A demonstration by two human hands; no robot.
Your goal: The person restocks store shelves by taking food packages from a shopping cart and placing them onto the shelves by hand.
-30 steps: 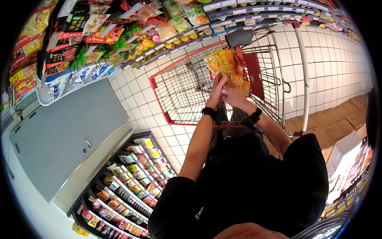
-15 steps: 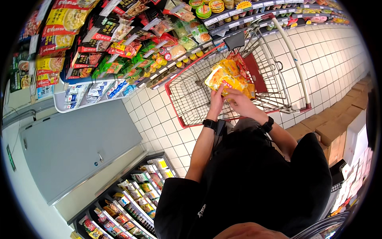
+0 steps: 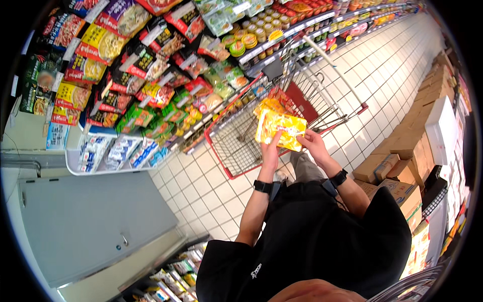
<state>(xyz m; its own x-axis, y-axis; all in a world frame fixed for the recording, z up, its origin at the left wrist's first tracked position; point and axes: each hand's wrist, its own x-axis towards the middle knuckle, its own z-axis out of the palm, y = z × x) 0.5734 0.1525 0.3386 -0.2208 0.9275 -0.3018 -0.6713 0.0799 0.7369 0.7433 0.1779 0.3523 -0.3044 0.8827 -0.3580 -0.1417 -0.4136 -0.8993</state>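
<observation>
A yellow pack is held up near the side of the cart. It is pinched by both the left hand and the right hand. Other orange-yellow packs are already laid in the cart; this one is not set down. How much is left cannot be told. Printing is seen on the pack, too small to be read.

The cart stands before the person, loose packets inside it; the held packet is over its near side — between left hand and right hand. Shelves run beyond, door left, boxes right.
</observation>
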